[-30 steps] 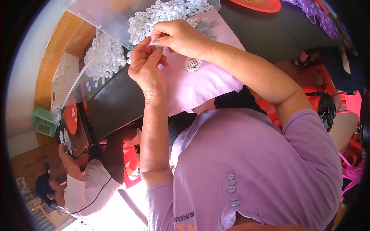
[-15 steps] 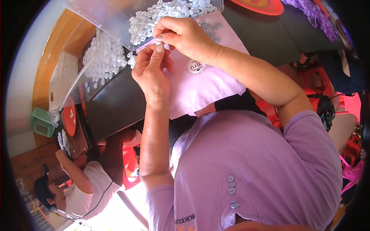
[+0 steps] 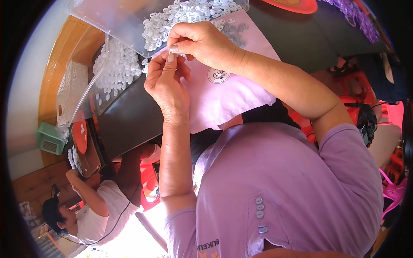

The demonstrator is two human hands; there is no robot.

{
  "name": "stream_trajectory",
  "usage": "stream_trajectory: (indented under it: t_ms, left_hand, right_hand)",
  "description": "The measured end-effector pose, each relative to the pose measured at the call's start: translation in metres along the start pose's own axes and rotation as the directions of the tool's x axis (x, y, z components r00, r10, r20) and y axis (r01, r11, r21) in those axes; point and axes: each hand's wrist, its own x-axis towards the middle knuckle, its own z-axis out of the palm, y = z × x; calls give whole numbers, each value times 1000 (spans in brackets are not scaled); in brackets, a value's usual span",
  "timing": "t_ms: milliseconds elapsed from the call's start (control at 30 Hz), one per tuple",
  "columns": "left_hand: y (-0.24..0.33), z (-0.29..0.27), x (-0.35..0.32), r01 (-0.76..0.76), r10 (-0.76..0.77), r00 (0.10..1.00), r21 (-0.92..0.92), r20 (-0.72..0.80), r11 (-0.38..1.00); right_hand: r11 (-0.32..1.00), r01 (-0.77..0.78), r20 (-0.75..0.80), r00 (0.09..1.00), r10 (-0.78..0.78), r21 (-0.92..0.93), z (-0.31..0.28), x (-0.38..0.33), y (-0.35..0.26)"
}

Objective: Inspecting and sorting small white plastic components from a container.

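Observation:
My left hand [image 3: 167, 86] and my right hand [image 3: 202, 44] meet fingertip to fingertip above a pink cloth [image 3: 234, 96]. A small white plastic piece [image 3: 183, 55] shows in part between the fingers, with my left hand closed around it. My right thumb and forefinger pinch at its upper end; whatever they grip is too small to make out. On the cloth behind my right hand lie many small grey pieces [image 3: 235, 32]. Beyond the hands, a heap of white two-holed plastic pieces [image 3: 167, 21] fills part of a clear tray [image 3: 116, 26].
A second clear container [image 3: 88, 92] with more white pieces [image 3: 116, 64] stands at the left on the dark table [image 3: 129, 116]. A red plate [image 3: 297, 5] and purple cords [image 3: 352, 19] lie at the far right. Another person [image 3: 94, 210] works at lower left, near a green basket [image 3: 50, 138].
Both hands have shifted slightly left, still pinched together at the fingertips. The white piece between them shows less than before. The other person has moved a little in the view.

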Motion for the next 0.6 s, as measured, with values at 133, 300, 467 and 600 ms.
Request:
stream_trajectory:
  t_ms: [133,300,467,600]
  left_hand:
    - [2,-2,0,7,-6,1000,18,-29,1000]
    - [-1,-4,1,9,-8,999,26,-33,1000]
    - [-1,-4,0,10,-9,1000,28,-25,1000]
    - [-2,-4,0,1,1,999,41,-38,999]
  right_hand:
    - [979,119,-28,992,-125,-168,-1,2,1]
    - [907,230,-31,966,-257,-354,0,2,10]
    - [878,225,-9,968,-253,-422,1,1,8]
    - [866,264,-20,953,-301,-424,3,1,11]
